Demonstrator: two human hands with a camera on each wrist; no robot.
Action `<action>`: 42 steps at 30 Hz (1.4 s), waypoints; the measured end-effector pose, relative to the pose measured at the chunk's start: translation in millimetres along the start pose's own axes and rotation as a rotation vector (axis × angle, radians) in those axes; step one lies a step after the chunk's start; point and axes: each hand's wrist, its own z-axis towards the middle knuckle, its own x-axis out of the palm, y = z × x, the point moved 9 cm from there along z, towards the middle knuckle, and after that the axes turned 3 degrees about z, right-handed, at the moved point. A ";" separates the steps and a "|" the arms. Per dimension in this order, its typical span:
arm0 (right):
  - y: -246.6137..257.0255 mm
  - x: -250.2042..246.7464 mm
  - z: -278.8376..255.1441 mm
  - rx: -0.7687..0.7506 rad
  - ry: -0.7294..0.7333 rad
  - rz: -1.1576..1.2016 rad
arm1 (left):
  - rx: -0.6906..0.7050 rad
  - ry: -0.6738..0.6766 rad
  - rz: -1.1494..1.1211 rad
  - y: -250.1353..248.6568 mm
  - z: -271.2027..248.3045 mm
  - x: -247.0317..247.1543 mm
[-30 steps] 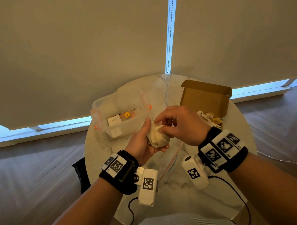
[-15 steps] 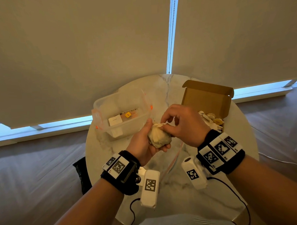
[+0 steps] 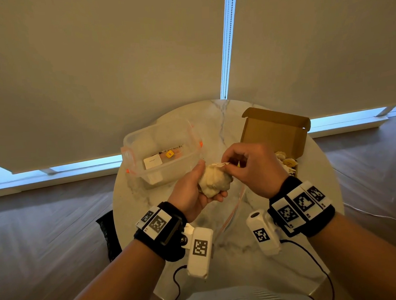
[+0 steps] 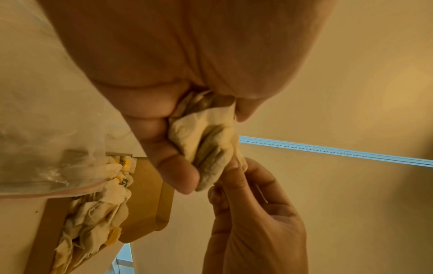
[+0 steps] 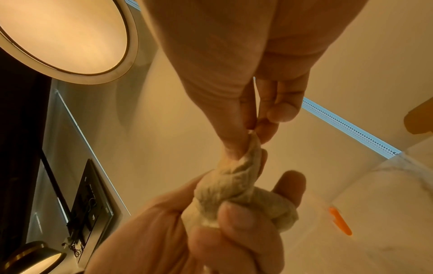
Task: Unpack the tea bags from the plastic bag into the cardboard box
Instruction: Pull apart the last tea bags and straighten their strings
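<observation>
Left hand (image 3: 190, 193) fingers curled round clump of tea bags (image 3: 214, 181); right hand (image 3: 254, 167) fingers pinching one bag at clump top. Cardboard box (image 3: 275, 132) beyond right fingers, part filled. Risk: bags tangled, hard pull tears paper, spills leaf

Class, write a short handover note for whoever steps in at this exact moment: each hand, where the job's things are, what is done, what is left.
Left hand: grips a clump of tea bags above the table.
Right hand: pinches one bag at the clump's top.
Plastic bag: lies on the table under the hands; contents unclear.
Box: open, at the right, with tea bags already inside.
Done: part unpacked.
Left: free the clump's bags and put them in the box.
</observation>
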 end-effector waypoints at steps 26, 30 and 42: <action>-30.3 -23.8 0.1 0.090 0.002 0.401 | 0.066 -0.132 0.157 -1.9 7.6 -15.7; -45.8 -38.0 7.7 0.127 -0.095 0.423 | 0.046 -0.129 0.165 0.6 13.6 -19.6; -197.4 -91.9 15.4 0.457 -0.070 -0.152 | 0.019 -0.204 0.151 13.4 26.3 -28.8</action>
